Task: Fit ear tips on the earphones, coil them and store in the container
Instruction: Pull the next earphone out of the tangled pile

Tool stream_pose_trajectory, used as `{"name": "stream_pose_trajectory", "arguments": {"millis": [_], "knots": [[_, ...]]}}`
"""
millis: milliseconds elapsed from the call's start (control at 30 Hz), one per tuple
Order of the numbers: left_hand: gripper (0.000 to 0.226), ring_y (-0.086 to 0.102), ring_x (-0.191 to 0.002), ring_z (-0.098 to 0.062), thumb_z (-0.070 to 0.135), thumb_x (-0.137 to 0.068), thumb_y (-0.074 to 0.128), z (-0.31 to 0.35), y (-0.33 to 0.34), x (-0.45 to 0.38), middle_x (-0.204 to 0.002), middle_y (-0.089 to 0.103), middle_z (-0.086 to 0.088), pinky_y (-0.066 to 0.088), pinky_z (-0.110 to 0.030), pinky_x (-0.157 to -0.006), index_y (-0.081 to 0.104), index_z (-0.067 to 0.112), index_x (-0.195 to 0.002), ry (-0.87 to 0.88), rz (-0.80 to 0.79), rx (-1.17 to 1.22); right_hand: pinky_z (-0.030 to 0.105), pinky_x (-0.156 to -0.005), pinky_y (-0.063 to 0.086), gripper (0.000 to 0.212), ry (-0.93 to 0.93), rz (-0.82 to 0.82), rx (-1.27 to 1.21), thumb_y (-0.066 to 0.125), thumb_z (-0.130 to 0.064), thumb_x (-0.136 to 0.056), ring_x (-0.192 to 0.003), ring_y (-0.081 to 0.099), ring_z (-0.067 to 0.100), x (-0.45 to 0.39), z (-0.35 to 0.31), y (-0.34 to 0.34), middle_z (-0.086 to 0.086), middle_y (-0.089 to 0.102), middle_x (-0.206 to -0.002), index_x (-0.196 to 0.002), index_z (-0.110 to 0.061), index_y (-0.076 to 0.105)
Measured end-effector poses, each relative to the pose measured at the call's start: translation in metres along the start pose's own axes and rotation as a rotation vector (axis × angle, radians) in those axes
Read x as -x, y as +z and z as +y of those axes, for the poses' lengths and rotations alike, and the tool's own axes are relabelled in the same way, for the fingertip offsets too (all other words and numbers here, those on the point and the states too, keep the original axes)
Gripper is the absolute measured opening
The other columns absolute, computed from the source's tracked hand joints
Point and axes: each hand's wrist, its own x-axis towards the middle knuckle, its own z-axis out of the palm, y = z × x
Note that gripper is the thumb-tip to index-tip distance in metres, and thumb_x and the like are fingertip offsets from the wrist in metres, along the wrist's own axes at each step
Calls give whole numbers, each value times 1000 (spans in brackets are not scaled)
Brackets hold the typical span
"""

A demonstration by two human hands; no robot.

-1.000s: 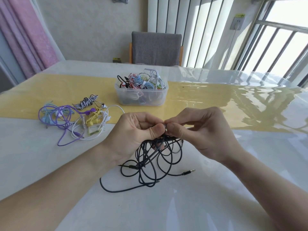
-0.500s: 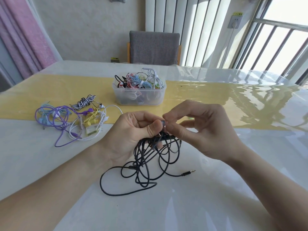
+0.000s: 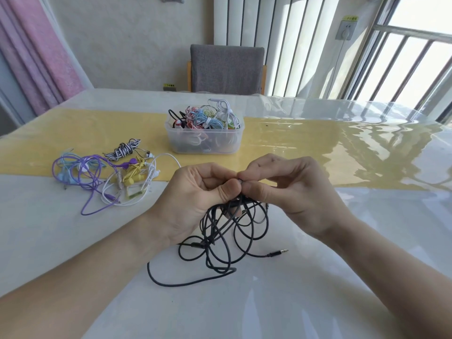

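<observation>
My left hand point(image 3: 195, 199) and my right hand point(image 3: 291, 192) meet fingertip to fingertip above the table, both pinching the top end of black earphones point(image 3: 227, 238). The earbud and any ear tip are hidden between my fingers. The black cable hangs down in loose tangled loops onto the table, and its jack plug point(image 3: 278, 252) lies to the right. A clear plastic container point(image 3: 205, 138) holding several coiled coloured earphones stands behind my hands on the yellow runner.
A pile of loose earphones point(image 3: 107, 177), purple, blue, yellow, white and a striped black-and-white coil, lies at the left. A grey chair point(image 3: 226, 68) stands at the table's far side. The white table point(image 3: 318, 302) has a glossy cover.
My hands stay together at the black earphone's end; my right fingers have closed back down onto it after lifting slightly. The cable loops have shifted a little.
</observation>
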Motion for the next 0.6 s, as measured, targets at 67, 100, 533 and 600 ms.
{"name": "stream_pose_trajectory", "arguments": {"millis": [67,100,533,600], "knots": [[13,62,-47,-21,10,-63,70,0,0,0,-68,71,-13,52,-24,-46,72,7,-75,-5,0,1,31,-86,52,15,28,-8,-37,85,-17,-71,-87,69,18,-1,2,1,0,72,-87,-85,-14,81],[11,62,-47,-20,12,-62,71,0,-1,-1,-68,71,-12,53,-25,-46,73,11,-72,-5,-5,-3,31,-87,51,13,48,-11,-63,85,-15,-70,-87,69,19,-1,3,2,0,72,-87,-83,-15,82],[22,66,-58,-25,11,-79,61,5,-1,-2,-80,70,-18,56,-29,-58,70,-4,-93,-69,-68,34,42,-74,61,11,-110,-20,282,80,-17,-78,-83,71,23,-3,-10,-13,4,73,-87,-88,-13,78],[20,67,-58,-25,9,-79,62,4,-1,-2,-82,69,-19,57,-29,-58,70,-4,-93,-71,-47,35,41,-76,61,11,-126,-26,354,81,-18,-79,-83,72,21,-3,-12,-16,1,75,-89,-90,-17,78]]}}
